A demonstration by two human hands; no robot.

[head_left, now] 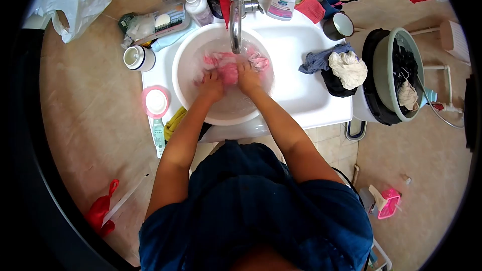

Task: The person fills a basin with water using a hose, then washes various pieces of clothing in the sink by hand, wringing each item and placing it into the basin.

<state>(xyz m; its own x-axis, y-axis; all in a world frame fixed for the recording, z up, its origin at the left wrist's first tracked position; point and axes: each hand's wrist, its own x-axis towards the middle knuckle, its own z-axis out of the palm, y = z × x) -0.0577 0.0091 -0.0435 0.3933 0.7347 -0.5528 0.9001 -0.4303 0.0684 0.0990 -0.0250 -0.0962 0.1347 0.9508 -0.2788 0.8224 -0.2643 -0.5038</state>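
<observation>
A white round basin (177,78) of cloudy water stands on the sink, beneath the curved metal tap (236,20). In the water lies a wet pink cloth (229,74), bunched up, with one paler fold rising at the right. My left hand (212,87) grips the cloth's left side, fingers curled and partly under water. Close beside it, my right hand (248,77) holds the cloth's right side with bent fingers. The fingertips of both hands are partly hidden by water and fabric.
On the sink's right side lie a blue-grey cloth (321,60), a cream cloth (347,70) and a black cloth (335,84). Farther right stands a grey-green tub (384,70) holding dark clothes. Behind the basin are a pump bottle (198,7) and a white bottle (282,1).
</observation>
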